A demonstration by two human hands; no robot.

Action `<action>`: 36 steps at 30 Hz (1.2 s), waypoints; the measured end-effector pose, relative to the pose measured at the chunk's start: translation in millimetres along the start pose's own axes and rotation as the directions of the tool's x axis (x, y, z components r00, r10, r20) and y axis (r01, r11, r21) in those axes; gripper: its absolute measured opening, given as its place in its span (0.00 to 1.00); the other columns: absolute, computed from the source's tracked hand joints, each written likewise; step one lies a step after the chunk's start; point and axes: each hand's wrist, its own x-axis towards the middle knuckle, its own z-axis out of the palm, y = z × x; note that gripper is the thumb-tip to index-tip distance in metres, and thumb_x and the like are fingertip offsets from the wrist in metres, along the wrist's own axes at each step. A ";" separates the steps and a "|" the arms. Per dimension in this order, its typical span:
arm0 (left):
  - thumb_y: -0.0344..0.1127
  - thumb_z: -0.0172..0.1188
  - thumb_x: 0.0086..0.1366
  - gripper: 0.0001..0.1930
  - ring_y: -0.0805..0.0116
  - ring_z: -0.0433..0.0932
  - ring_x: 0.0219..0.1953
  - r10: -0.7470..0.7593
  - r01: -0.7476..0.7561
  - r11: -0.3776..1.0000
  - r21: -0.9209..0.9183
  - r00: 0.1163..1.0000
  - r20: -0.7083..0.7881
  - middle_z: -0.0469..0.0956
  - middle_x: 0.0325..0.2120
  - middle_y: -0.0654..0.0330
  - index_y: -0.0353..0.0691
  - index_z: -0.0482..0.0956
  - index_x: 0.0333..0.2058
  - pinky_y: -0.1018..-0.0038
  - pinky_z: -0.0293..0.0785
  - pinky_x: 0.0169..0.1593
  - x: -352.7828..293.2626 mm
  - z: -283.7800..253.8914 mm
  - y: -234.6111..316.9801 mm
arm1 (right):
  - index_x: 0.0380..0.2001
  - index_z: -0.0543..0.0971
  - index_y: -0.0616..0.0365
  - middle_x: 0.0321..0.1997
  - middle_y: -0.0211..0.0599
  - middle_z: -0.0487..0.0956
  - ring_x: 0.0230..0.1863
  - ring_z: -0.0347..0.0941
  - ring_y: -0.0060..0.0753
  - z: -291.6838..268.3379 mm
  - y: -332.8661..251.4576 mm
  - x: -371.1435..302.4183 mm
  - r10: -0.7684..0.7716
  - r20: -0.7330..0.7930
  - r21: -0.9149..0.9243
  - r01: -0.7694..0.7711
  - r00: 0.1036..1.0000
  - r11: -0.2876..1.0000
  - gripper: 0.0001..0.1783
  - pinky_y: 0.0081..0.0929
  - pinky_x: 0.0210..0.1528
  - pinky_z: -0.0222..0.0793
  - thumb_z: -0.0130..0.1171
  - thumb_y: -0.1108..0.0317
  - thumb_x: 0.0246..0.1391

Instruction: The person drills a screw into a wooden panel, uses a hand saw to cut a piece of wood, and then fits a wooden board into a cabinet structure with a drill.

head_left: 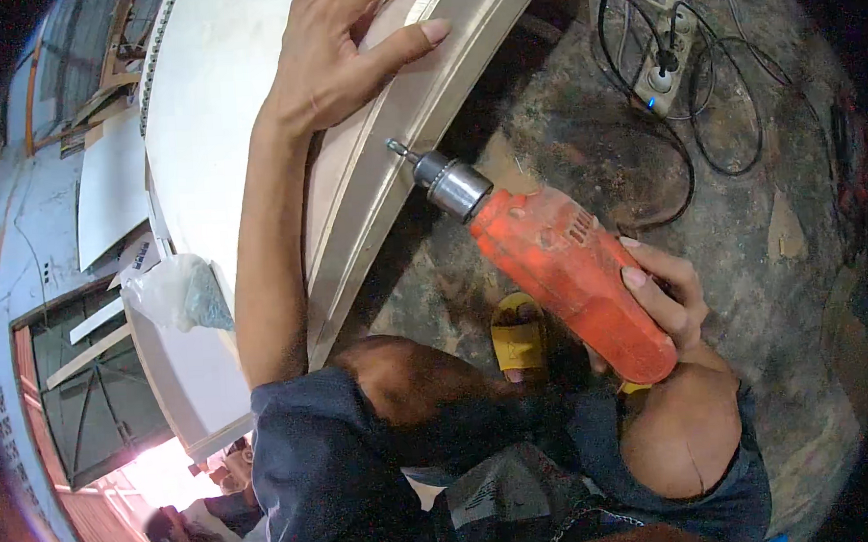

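An orange-red power drill slants across the middle of the view, its body in the grip of my right hand. From its silver chuck a short bit points up and left, its tip at the pale moulded edge of a large white panel. Whether the tip has entered the edge I cannot tell. My left hand lies on the panel near that edge, thumb stretched apart from the other fingers. Those fingers run partly out at the top of the view.
At the upper right, a power strip with plugs lies among black cables on the stained floor. A yellow sandal is by my knees. A clear plastic bag rests at left; another person is at lower left.
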 end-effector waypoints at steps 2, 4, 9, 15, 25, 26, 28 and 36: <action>0.63 0.53 0.46 0.39 0.51 0.45 0.62 0.006 -0.006 0.999 0.038 1.000 0.008 0.50 0.60 0.52 0.55 0.59 0.57 0.52 0.42 0.61 0.1 -2.6 -0.6 | 0.45 0.70 0.56 0.40 0.51 0.71 0.36 0.75 0.46 -0.9 2.3 -0.9 -0.049 0.046 -0.058 0.052 0.998 0.997 0.35 0.30 0.31 0.76 0.69 0.52 0.33; 0.63 0.53 0.46 0.39 0.51 0.45 0.62 0.005 -0.005 1.000 0.011 1.000 -0.001 0.50 0.60 0.52 0.56 0.59 0.57 0.52 0.42 0.61 0.7 2.1 0.5 | 0.44 0.70 0.56 0.40 0.51 0.72 0.35 0.75 0.45 -0.4 -3.2 0.7 0.004 0.010 -0.047 -0.004 1.000 0.999 0.35 0.30 0.30 0.76 0.69 0.53 0.32; 0.64 0.53 0.46 0.40 0.51 0.45 0.62 0.028 -0.028 1.000 -0.004 1.000 0.004 0.50 0.60 0.52 0.56 0.59 0.57 0.52 0.42 0.61 2.3 0.5 -1.2 | 0.44 0.70 0.58 0.40 0.52 0.72 0.33 0.75 0.43 1.0 -4.2 -0.4 0.025 -0.025 -0.007 -0.025 0.999 1.000 0.36 0.28 0.28 0.74 0.70 0.53 0.31; 0.64 0.52 0.46 0.39 0.50 0.46 0.62 0.031 -0.031 0.999 0.037 1.000 -0.006 0.50 0.60 0.50 0.54 0.60 0.57 0.52 0.42 0.61 0.8 1.5 -2.6 | 0.48 0.68 0.57 0.42 0.51 0.70 0.34 0.73 0.43 0.0 -6.8 -2.0 0.085 0.015 0.054 -0.085 0.996 0.995 0.41 0.27 0.32 0.72 0.72 0.55 0.27; 0.64 0.52 0.45 0.41 0.50 0.46 0.62 0.023 -0.023 1.000 0.022 1.000 -0.007 0.50 0.59 0.49 0.52 0.60 0.57 0.52 0.42 0.61 2.6 1.9 0.4 | 0.47 0.68 0.57 0.44 0.48 0.64 0.33 0.72 0.37 3.4 -10.9 7.7 0.122 -0.028 0.122 -0.117 0.992 0.986 0.35 0.21 0.23 0.72 0.70 0.66 0.31; 0.64 0.52 0.45 0.41 0.50 0.46 0.62 0.019 -0.018 0.999 0.039 1.000 -0.006 0.50 0.59 0.49 0.52 0.60 0.57 0.52 0.42 0.61 3.3 1.4 1.3 | 0.47 0.68 0.56 0.45 0.47 0.62 0.32 0.72 0.36 5.2 -12.1 7.3 0.169 -0.077 0.169 -0.154 0.983 0.973 0.33 0.19 0.20 0.71 0.69 0.70 0.32; 0.64 0.52 0.45 0.41 0.50 0.46 0.62 0.009 -0.009 0.999 0.050 1.000 -0.006 0.50 0.59 0.49 0.52 0.60 0.57 0.52 0.42 0.61 1.3 2.8 -0.6 | 0.46 0.68 0.54 0.46 0.48 0.60 0.32 0.72 0.36 6.8 -10.0 0.3 0.203 -0.034 0.204 -0.192 0.979 0.960 0.32 0.18 0.19 0.71 0.67 0.73 0.33; 0.63 0.53 0.46 0.39 0.51 0.45 0.62 0.014 -0.015 0.996 -0.092 1.000 -0.017 0.50 0.60 0.50 0.53 0.60 0.57 0.52 0.42 0.62 0.1 1.8 -3.2 | 0.46 0.69 0.52 0.38 0.40 0.59 0.31 0.70 0.35 2.3 -18.6 6.8 0.213 0.012 0.021 -0.214 0.977 0.977 0.30 0.22 0.18 0.71 0.64 0.78 0.35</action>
